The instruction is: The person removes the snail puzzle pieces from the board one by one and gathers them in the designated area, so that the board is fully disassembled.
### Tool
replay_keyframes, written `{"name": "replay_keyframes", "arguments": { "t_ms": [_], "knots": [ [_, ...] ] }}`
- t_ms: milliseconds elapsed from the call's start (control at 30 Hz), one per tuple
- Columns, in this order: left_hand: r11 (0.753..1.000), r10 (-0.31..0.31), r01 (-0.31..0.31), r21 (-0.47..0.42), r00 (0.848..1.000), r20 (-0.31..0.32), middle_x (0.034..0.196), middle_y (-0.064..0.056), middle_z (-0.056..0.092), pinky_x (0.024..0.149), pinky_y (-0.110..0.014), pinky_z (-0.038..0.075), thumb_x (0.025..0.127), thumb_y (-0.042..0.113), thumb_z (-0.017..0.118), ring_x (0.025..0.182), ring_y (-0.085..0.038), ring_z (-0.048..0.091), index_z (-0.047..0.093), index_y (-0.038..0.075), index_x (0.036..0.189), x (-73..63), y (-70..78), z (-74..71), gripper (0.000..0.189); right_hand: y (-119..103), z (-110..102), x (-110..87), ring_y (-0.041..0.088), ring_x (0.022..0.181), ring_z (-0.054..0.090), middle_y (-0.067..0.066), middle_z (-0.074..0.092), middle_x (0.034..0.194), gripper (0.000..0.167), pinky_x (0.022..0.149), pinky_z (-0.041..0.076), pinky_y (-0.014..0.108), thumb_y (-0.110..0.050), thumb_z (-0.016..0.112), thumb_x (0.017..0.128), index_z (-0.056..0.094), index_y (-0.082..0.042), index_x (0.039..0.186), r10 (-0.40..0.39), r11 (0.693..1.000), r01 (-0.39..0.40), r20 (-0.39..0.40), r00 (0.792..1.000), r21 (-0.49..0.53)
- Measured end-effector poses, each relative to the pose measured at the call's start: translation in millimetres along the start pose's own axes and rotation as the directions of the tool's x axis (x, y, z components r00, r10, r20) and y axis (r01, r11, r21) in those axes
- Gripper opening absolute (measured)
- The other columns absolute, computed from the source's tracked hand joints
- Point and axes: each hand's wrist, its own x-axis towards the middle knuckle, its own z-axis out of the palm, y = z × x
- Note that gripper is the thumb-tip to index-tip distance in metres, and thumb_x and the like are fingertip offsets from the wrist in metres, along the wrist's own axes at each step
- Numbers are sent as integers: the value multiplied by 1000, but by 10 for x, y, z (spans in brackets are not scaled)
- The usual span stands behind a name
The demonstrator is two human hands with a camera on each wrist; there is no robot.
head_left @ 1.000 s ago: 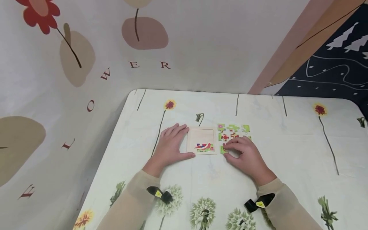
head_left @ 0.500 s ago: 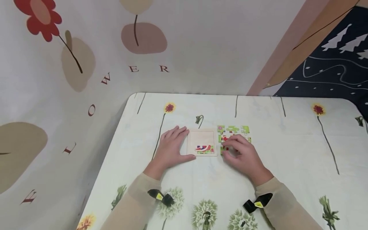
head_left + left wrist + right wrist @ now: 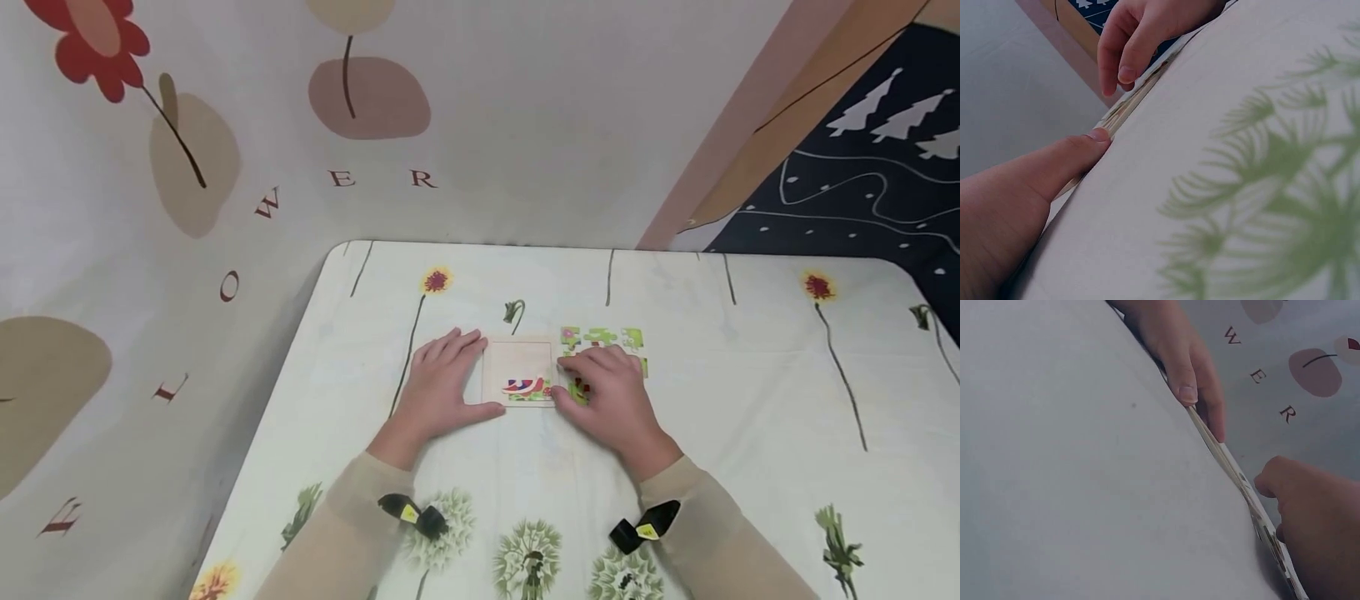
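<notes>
A shallow wooden puzzle tray (image 3: 517,360) lies on the table, with a few joined colourful pieces (image 3: 527,389) along its lower right. My left hand (image 3: 441,383) spreads around its left side, fingertips at the upper left corner and thumb at the lower left one. In the left wrist view the left thumb (image 3: 1085,147) presses along the tray's edge. My right hand (image 3: 609,400) hovers over the loose puzzle pieces (image 3: 600,336), thumb and fingertips apart at the tray's right edge. No piece shows between them in the left wrist view. The hand hides several loose pieces.
The table (image 3: 750,367) wears a white cloth printed with flowers and dandelions. A pale wall covering (image 3: 525,167) with printed letters rises behind its far edge. Each sleeve carries a black wrist camera (image 3: 429,521).
My right hand has moved left from the loose pieces to the tray's right edge, its thumb and fingers parting slightly. The left hand stays at the tray; the head view shifts a little.
</notes>
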Motion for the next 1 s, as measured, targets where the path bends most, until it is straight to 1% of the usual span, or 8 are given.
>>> {"name": "replay_keyframes", "arguments": {
  "t_ms": [167, 300, 400, 533, 633, 733, 900, 1000],
  "knots": [
    [1000, 6, -6, 0, 1000, -11, 170, -3, 39, 122, -58, 22, 82, 80, 72, 159, -30, 26, 45, 15, 164, -23, -23, -18, 108, -100, 83, 56, 28, 105, 55, 3, 72, 112, 37, 87, 35, 54, -36, 83, 88, 81, -13, 118, 31, 1000, -31, 75, 997, -1],
    [1000, 9, -9, -2, 1000, -12, 170, -3, 39, 122, -59, 22, 82, 80, 72, 159, -31, 26, 44, 15, 164, -26, -22, -22, 108, -198, 157, 91, 29, 106, 52, 3, 67, 114, 32, 88, 34, 56, -36, 79, 93, 82, -16, 117, 11, 1000, -7, 139, 990, -29],
    [1000, 5, -5, -10, 1000, -3, 170, -3, 39, 122, -59, 21, 82, 80, 71, 159, -31, 25, 44, 15, 164, -20, -14, -20, 108, -264, 190, 113, 31, 107, 51, 4, 64, 115, 28, 89, 33, 57, -34, 76, 96, 82, -18, 117, 15, 998, -5, 171, 985, -59],
    [1000, 5, -5, -18, 1000, 8, 171, -2, 38, 122, -59, 21, 83, 80, 71, 160, -30, 24, 43, 15, 165, -11, 2, -22, 108, -308, 201, 122, 31, 107, 51, 4, 64, 115, 25, 92, 34, 57, -32, 76, 96, 82, -18, 116, 37, 997, -23, 186, 982, -76],
    [1000, 3, -3, -14, 1000, 13, 171, -2, 37, 122, -58, 21, 83, 80, 71, 160, -30, 24, 43, 15, 165, -9, 10, -29, 108, -313, 201, 118, 30, 106, 52, 3, 64, 113, 22, 92, 34, 58, -32, 78, 96, 83, -19, 114, 34, 997, -20, 186, 982, -72],
    [1000, -3, 3, -13, 1000, 15, 171, -2, 37, 123, -58, 21, 83, 80, 71, 160, -29, 23, 43, 15, 165, -10, 15, -37, 108, -314, 202, 116, 30, 106, 52, 3, 65, 112, 20, 93, 34, 58, -32, 80, 96, 83, -19, 111, 37, 998, -27, 188, 981, -58],
    [1000, 3, -3, -14, 1000, 17, 171, -2, 37, 123, -57, 20, 83, 80, 71, 160, -30, 23, 43, 15, 165, -13, 15, -38, 108, -331, 214, 116, 30, 106, 52, 2, 63, 111, 18, 92, 34, 58, -29, 84, 94, 81, -19, 109, 82, 997, -80, 196, 977, -16],
    [1000, 9, -9, -9, 1000, 15, 171, -2, 37, 123, -57, 20, 83, 80, 71, 160, -30, 23, 43, 15, 165, -10, 8, -35, 108, -355, 221, 120, 31, 104, 52, 3, 62, 111, 19, 89, 33, 58, -25, 85, 94, 81, -18, 111, 93, 995, -96, 197, 976, 6]
  ]
}}
